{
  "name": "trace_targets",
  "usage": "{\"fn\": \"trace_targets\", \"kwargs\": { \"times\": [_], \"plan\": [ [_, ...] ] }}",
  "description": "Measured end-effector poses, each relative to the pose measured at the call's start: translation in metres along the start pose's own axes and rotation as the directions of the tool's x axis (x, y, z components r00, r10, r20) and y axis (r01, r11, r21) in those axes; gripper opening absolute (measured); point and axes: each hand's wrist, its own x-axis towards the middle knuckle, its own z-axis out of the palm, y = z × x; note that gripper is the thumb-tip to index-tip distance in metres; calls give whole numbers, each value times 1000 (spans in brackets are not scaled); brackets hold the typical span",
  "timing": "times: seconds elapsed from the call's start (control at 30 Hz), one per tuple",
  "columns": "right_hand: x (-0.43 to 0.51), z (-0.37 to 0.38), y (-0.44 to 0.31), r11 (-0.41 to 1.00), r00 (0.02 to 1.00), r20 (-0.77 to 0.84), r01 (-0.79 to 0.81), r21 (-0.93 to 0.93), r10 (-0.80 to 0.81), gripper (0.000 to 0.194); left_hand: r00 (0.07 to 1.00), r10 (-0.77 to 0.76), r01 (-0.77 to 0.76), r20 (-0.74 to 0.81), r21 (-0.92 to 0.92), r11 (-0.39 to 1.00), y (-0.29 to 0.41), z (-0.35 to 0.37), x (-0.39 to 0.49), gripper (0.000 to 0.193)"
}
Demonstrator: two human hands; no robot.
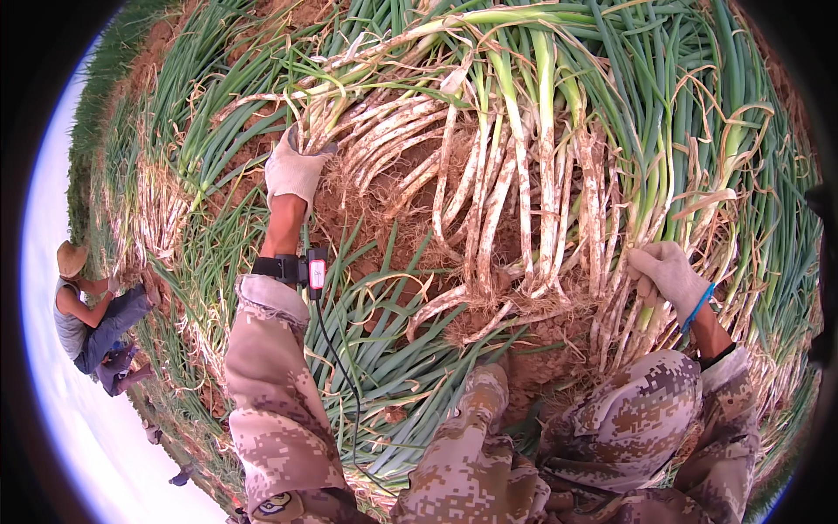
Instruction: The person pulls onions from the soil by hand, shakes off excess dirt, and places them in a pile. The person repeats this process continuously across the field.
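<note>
My left hand (294, 167), in a pale knit glove, grips a few Welsh onion stalks (321, 121) at the left end of a loose pile. My right hand (671, 278), gloved too, has its thumb and curled fingers closed on stalks (645, 223) at the pile's right side; its fingertips are partly hidden. Between both hands lie many long onions with soil-stained white shanks (497, 196) and tangled roots (484, 295). Their green leaves (628, 39) spread away from me. Several onions are bent over, their root ends pointing towards my knees.
More onion leaves (393, 393) cover the reddish soil (537, 367) by my camouflage-clad legs (471, 445). A strapped device (317, 270) on my left wrist trails a black cable (347, 380). At far left a person in a straw hat (85, 308) sits beside another onion row (157, 209).
</note>
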Motion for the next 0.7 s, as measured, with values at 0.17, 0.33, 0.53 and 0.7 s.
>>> {"fn": "trace_targets", "kwargs": {
  "times": [0.17,0.33,0.53,0.7],
  "plan": [
    [0,2,0,1000,1000,-15,-3,-17,2,45,933,-253,199,256,219,955,-21,29,-40,62],
    [2,1,2,1000,1000,-6,-1,-23,1,47,981,-155,141,119,119,983,-57,70,-63,75],
    [3,0,3,1000,1000,10,-4,-16,5,47,696,-389,690,604,-411,595,-85,83,-49,37],
    [3,-1,3,999,1000,-5,-14,-38,14,45,698,-397,646,595,-285,708,-70,65,-56,29]
  ]
}}
